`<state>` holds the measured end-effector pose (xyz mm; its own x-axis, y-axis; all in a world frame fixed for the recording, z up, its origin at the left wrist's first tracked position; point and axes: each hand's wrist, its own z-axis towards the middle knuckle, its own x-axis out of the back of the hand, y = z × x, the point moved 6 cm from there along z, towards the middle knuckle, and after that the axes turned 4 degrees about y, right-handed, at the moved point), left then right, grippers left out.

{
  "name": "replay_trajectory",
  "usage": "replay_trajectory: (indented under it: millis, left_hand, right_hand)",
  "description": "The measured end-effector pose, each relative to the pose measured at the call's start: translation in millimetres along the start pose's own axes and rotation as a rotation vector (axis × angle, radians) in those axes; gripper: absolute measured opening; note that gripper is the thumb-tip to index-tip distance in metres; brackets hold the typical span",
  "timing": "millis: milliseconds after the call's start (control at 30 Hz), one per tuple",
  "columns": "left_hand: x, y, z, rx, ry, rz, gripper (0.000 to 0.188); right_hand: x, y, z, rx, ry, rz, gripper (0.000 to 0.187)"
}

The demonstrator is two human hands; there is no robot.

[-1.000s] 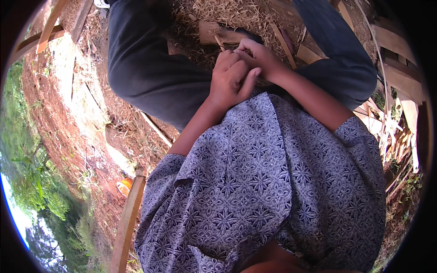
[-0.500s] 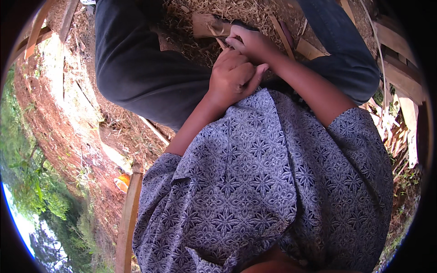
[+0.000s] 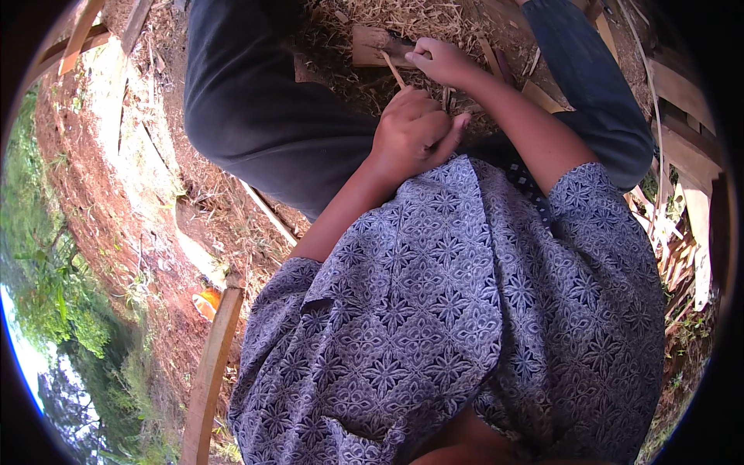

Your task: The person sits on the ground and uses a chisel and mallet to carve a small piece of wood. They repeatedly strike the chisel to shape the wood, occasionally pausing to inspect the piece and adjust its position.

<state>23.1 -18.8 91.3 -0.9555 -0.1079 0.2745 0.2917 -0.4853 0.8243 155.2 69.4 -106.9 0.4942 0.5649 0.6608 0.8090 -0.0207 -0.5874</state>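
My left hand point(image 3: 415, 130) is closed around a thin wooden stick point(image 3: 394, 71), whose pale end sticks out beyond the knuckles, away from me. Its thumb points to the right. Just beyond and to the right, my right hand point(image 3: 443, 62) is closed with its fingers curled; what it grips, if anything, is hidden. Past the stick's tip lies a wooden block point(image 3: 370, 46). Dark material shows at the block's right end, beside my right fingers; I cannot tell whether it is part of the block. Both hands are between my bent legs.
Wood shavings point(image 3: 434, 19) cover the ground between my legs. Planks point(image 3: 686, 147) and split pieces are heaped at the right. A wooden post point(image 3: 211, 372) rises at lower left, near an orange object point(image 3: 207, 302). Bare reddish soil and green plants extend at the left.
My right hand has drawn apart from my left, leaving a gap between them. More of the stick now shows. The whole view has shifted slightly.
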Motion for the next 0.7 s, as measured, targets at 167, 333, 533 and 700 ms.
replay_trajectory:
  millis: [167,333,533,700]
  left_hand:
    - [1,-6,-4,0.017,0.034,-0.013,0.044]
    - [-1,-3,-2,0.016,0.023,-0.007,0.043]
    - [-7,-3,-4,-0.015,0.031,-0.023,0.042]
    - [3,-8,-1,0.021,0.045,-0.038,0.042]
  right_hand:
    - [34,-49,-42,0.039,-0.111,0.133,0.042]
    - [32,-54,-35,0.033,-0.128,0.070,0.040]
    - [13,-17,-2,-0.035,-0.064,-0.068,0.040]
    - [11,-6,7,0.001,-0.071,-0.064,0.038]
